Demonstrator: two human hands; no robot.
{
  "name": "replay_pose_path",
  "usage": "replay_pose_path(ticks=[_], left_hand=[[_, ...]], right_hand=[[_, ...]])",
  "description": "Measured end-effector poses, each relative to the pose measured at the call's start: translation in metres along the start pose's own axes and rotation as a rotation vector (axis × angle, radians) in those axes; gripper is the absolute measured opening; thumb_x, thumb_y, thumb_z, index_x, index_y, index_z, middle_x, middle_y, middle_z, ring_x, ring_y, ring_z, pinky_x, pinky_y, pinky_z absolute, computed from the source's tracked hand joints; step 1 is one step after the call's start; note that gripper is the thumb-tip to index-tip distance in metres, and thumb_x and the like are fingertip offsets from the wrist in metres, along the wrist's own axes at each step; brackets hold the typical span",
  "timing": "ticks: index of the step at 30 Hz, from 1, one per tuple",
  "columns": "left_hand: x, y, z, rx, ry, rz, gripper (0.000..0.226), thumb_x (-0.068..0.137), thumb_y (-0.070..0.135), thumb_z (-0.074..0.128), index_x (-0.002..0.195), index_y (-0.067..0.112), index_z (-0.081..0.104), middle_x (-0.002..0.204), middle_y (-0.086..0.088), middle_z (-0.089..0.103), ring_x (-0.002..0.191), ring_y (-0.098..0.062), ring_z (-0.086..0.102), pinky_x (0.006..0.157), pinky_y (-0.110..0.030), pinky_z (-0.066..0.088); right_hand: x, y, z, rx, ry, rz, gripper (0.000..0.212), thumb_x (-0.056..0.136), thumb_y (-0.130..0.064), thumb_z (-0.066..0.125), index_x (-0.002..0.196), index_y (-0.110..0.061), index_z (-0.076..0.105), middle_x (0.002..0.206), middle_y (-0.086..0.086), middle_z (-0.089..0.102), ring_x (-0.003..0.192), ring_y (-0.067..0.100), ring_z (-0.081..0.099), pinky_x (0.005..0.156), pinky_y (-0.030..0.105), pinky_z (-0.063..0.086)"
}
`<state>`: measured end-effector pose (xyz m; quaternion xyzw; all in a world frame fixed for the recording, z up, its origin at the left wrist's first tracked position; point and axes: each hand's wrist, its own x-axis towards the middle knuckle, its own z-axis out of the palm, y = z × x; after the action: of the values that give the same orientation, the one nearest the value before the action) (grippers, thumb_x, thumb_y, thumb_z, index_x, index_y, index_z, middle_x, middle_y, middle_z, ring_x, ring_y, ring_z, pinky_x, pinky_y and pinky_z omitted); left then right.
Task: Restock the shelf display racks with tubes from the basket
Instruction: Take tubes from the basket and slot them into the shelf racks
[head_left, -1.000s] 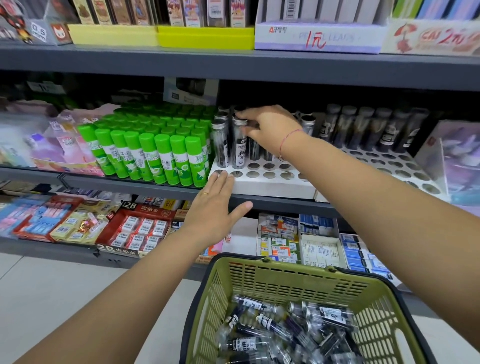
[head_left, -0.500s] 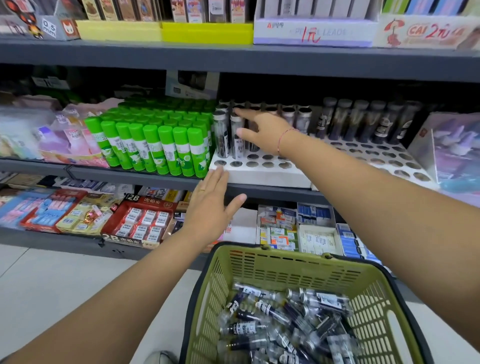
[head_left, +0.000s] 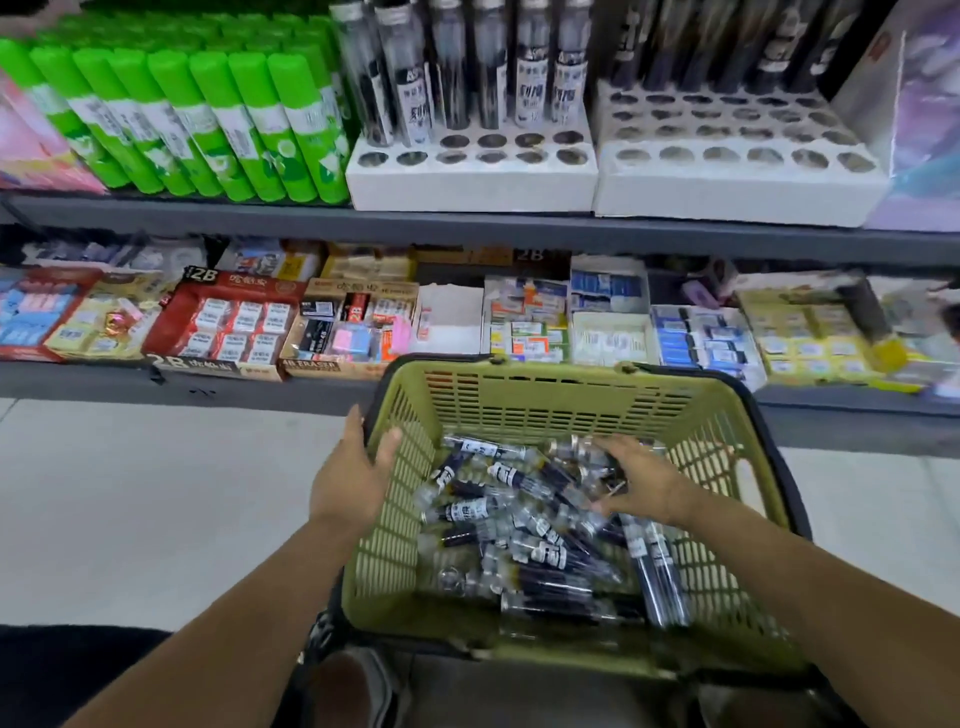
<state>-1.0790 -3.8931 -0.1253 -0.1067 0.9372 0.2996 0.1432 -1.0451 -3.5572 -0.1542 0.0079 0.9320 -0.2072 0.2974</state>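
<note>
Both hands have come down from the shelf to the basket (head_left: 545, 405) since the earlier frame. The right hand (head_left: 641, 480) is no longer at the racks, and the left hand (head_left: 353, 475) is off the shelf edge (head_left: 208, 215).

1. Tubes (head_left: 519, 525): a loose heap of clear tubes with dark contents and white labels lies on the basket floor, between the two hands and under the right hand.
2. Right hand: it is inside the basket, palm down on the far right part of the heap. The fingers curl round a small cluster of tubes. Blur hides how many.
3. Left hand: it clasps the left rim of the basket, with the thumb inside the wall and the fingers outside it.
4. Basket: green slotted plastic with a dark rim, directly below the camera and in front of the lower shelf.
5. First rack (head_left: 467, 179): a white block with round holes, on the shelf above and beyond both hands. Standing tubes (head_left: 415, 78) fill its back rows. The front rows of holes are open.
6. Second rack (head_left: 727, 184): it touches the first rack, beyond and to the right of the right hand. Only its back row holds tubes.
7. Green glue sticks (head_left: 234, 119): they stand in rows beyond the left hand, just beside the first rack.
8. Eraser boxes (head_left: 228, 325): they lie on the lower shelf, just beyond the basket's far rim.
</note>
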Motion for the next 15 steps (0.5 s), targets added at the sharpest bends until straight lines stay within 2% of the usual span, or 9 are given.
replay_pose_path(ticks=[3, 7, 10, 15], left_hand=[[-0.002, 0.001, 0.008, 0.041, 0.125, -0.018, 0.072, 0.095, 0.060, 0.031, 0.154, 0.022, 0.015, 0.145, -0.010, 0.048, 0.125, -0.036, 0.051, 0.096, -0.047, 0.044], [0.004, -0.002, 0.012, 0.049, 0.137, -0.013, 0.070, 0.094, 0.062, 0.031, 0.151, 0.022, 0.022, 0.132, -0.012, 0.059, 0.116, -0.038, 0.056, 0.090, -0.046, 0.047], [0.003, -0.003, 0.014, 0.049, 0.164, 0.000, 0.067, 0.095, 0.062, 0.031, 0.149, 0.022, 0.026, 0.128, -0.012, 0.061, 0.113, -0.038, 0.057, 0.089, -0.045, 0.046], [0.003, -0.002, 0.013, 0.026, 0.166, 0.004, 0.066, 0.095, 0.062, 0.031, 0.148, 0.023, 0.027, 0.125, -0.012, 0.063, 0.112, -0.038, 0.057, 0.090, -0.046, 0.047]], right_hand=[[0.012, 0.032, 0.005, -0.009, -0.020, 0.080, 0.121, 0.063, -0.050, 0.080, 0.151, -0.015, 0.005, 0.158, 0.011, 0.009, 0.146, 0.027, 0.008, 0.118, 0.037, 0.017], [0.029, 0.053, 0.013, -0.130, -0.042, 0.057, 0.128, 0.060, -0.051, 0.083, 0.151, -0.019, -0.001, 0.159, 0.009, 0.007, 0.146, 0.028, 0.008, 0.119, 0.041, 0.015], [0.038, 0.057, 0.020, -0.193, 0.031, 0.052, 0.122, 0.061, -0.047, 0.082, 0.151, -0.022, 0.003, 0.157, 0.004, 0.013, 0.145, 0.025, 0.012, 0.119, 0.042, 0.012], [0.048, 0.052, 0.023, -0.383, 0.082, 0.061, 0.111, 0.058, -0.057, 0.079, 0.145, -0.019, 0.023, 0.144, 0.005, 0.028, 0.134, 0.026, 0.026, 0.111, 0.044, 0.024]])
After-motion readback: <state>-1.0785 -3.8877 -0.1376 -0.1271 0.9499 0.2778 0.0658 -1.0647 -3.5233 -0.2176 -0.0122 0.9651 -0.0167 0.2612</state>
